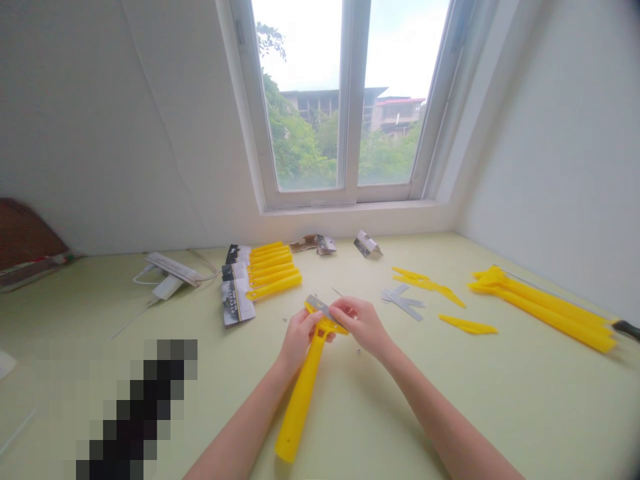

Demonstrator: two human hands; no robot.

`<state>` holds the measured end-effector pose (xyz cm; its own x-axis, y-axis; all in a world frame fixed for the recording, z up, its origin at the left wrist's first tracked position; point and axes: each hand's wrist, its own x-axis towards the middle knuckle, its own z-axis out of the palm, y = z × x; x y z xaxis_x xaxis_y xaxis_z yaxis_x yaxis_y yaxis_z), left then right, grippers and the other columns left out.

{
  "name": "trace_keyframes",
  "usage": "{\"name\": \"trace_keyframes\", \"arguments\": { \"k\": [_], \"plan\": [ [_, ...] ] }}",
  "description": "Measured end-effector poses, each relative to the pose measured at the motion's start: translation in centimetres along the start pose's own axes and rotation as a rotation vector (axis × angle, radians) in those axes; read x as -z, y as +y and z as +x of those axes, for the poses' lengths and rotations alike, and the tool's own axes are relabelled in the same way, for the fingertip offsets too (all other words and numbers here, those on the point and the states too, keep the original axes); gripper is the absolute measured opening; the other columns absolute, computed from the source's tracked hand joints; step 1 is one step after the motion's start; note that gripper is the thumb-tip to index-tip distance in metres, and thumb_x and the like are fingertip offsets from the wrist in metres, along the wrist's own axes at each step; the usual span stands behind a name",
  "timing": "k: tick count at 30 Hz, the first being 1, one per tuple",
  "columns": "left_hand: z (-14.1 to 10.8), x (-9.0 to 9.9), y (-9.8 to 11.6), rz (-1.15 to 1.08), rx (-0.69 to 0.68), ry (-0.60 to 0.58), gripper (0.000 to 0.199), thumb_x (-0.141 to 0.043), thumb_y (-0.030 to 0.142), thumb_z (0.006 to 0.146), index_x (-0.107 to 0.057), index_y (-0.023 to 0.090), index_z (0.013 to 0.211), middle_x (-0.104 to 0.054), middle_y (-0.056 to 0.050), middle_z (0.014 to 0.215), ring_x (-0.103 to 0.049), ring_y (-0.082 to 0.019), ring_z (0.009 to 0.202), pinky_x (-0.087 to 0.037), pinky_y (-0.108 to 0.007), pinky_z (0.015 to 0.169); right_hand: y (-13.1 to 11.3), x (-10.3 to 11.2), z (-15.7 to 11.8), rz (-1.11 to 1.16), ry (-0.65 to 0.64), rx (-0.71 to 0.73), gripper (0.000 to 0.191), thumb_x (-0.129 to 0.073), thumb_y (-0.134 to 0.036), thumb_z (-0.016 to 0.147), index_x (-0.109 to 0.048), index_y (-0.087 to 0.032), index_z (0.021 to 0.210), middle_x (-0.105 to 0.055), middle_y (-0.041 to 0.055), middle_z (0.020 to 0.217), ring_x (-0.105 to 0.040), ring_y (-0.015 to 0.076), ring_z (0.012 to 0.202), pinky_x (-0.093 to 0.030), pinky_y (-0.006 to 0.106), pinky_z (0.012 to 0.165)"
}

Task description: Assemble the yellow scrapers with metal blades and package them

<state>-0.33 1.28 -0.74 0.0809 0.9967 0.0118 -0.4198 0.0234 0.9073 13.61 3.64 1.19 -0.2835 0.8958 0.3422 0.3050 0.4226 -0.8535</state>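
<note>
white sloping walls (90, 133) on both sides, a white-framed double window (353, 100) between them, green trees (295, 147) and a concrete building (320, 107) beyond the glass, under a pale sky (300, 47), daylight across a pale green bench (500, 413).

Bright daylight pours through the double window (345, 100), sky blown out white, room evenly lit. Only soft, faint shadows on the pale green tabletop (450, 413), no hard edges. Strong wide-angle bending toward the frame edges, sloped white wall (550, 133) stretched, corners darker and smeared; pixelated mosaic block (135, 407) covers lower left, centre fairly sharp.
</note>
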Motion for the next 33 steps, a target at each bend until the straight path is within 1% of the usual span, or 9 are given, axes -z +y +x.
{"name": "trace_keyframes", "arguments": {
  "k": [4,7,10,14,16,19,25,29,33],
  "plan": [
    [0.0,-0.1,0.0,0.039,-0.005,-0.004,0.027,-0.053,0.035,0.072,-0.056,0.01,0.081,-0.061,-0.004,0.065,-0.055,-0.013,0.051,-0.043,-0.027,0.052,-0.1,-0.1,-0.1,-0.009,0.012,0.003,0.02,-0.051,-0.032,0.076,-0.064,-0.017,0.071,-0.063,0.0009,0.062,-0.053,0.0123,0.056,-0.041,0.022,0.052],
    [0.0,-0.3,-0.1,0.07,-0.047,0.012,0.026,-0.051,0.037,0.073,-0.055,0.011,0.075,-0.058,-0.002,0.058,-0.052,-0.012,0.046,-0.04,-0.025,0.048,-0.1,-0.3,-0.1,-0.006,0.002,-0.01,0.021,-0.051,-0.033,0.076,-0.064,-0.017,0.071,-0.062,0.0002,0.06,-0.053,0.012,0.054,-0.04,0.022,0.05],
    [0.0,-0.3,0.0,0.11,-0.088,0.03,0.025,-0.051,0.037,0.073,-0.053,0.012,0.069,-0.055,-0.001,0.053,-0.05,-0.011,0.043,-0.037,-0.024,0.045,-0.1,-0.4,-0.2,0.019,-0.012,-0.023,0.023,-0.051,-0.035,0.076,-0.064,-0.017,0.071,-0.063,0.0006,0.062,-0.056,0.0129,0.057,-0.042,0.022,0.052],
    [-0.2,-0.3,0.5,0.144,-0.128,0.063,0.023,-0.05,0.035,0.073,-0.053,0.013,0.068,-0.053,0.001,0.051,-0.049,-0.011,0.043,-0.036,-0.024,0.045,-0.1,-0.4,-0.1,0.123,-0.105,-0.046,0.025,-0.048,-0.037,0.078,-0.063,-0.017,0.072,-0.064,0.0015,0.066,-0.058,0.0141,0.061,-0.044,0.024,0.056],
    [-0.3,-0.3,0.8,0.155,-0.142,0.081,0.022,-0.05,0.034,0.074,-0.052,0.014,0.066,-0.051,0.003,0.048,-0.048,-0.01,0.042,-0.036,-0.023,0.045,-0.1,-0.2,0.0,0.163,-0.154,-0.089,0.025,-0.049,-0.037,0.077,-0.061,-0.017,0.068,-0.062,0.0005,0.062,-0.057,0.0134,0.059,-0.043,0.024,0.056],
    [-0.3,-0.2,1.1,0.137,-0.148,0.099,0.02,-0.051,0.033,0.073,-0.052,0.014,0.066,-0.052,0.003,0.049,-0.048,-0.01,0.042,-0.035,-0.023,0.044,-0.2,0.4,0.3,0.206,-0.178,-0.162,0.024,-0.05,-0.035,0.075,-0.057,-0.016,0.062,-0.058,-0.0012,0.058,-0.052,0.0114,0.056,-0.041,0.022,0.054],
    [-0.2,-0.3,1.4,0.091,-0.155,0.13,0.018,-0.051,0.031,0.073,-0.051,0.014,0.066,-0.05,0.003,0.046,-0.049,-0.011,0.044,-0.035,-0.023,0.044,-0.7,1.2,0.3,0.257,-0.27,-0.217,0.016,-0.051,-0.027,0.072,-0.06,-0.016,0.066,-0.057,-0.0004,0.06,-0.048,0.0098,0.057,-0.037,0.021,0.053],
    [-0.3,-0.3,1.4,0.085,-0.156,0.143,0.019,-0.052,0.032,0.072,-0.052,0.013,0.069,-0.055,0.001,0.052,-0.048,-0.01,0.043,-0.035,-0.023,0.044,-0.5,1.1,0.1,0.283,-0.253,-0.226,0.013,-0.053,-0.024,0.07,-0.06,-0.015,0.063,-0.054,-0.0016,0.056,-0.046,0.0092,0.055,-0.034,0.021,0.052],
    [-0.2,-0.2,1.2,0.093,-0.159,0.138,0.02,-0.051,0.033,0.074,-0.052,0.013,0.072,-0.058,0.0,0.056,-0.051,-0.011,0.045,-0.036,-0.022,0.044,-0.3,0.7,0.1,0.315,-0.218,-0.249,0.01,-0.055,-0.023,0.067,-0.058,-0.016,0.061,-0.051,-0.0032,0.054,-0.044,0.0091,0.054,-0.032,0.021,0.051]
  ]
}}
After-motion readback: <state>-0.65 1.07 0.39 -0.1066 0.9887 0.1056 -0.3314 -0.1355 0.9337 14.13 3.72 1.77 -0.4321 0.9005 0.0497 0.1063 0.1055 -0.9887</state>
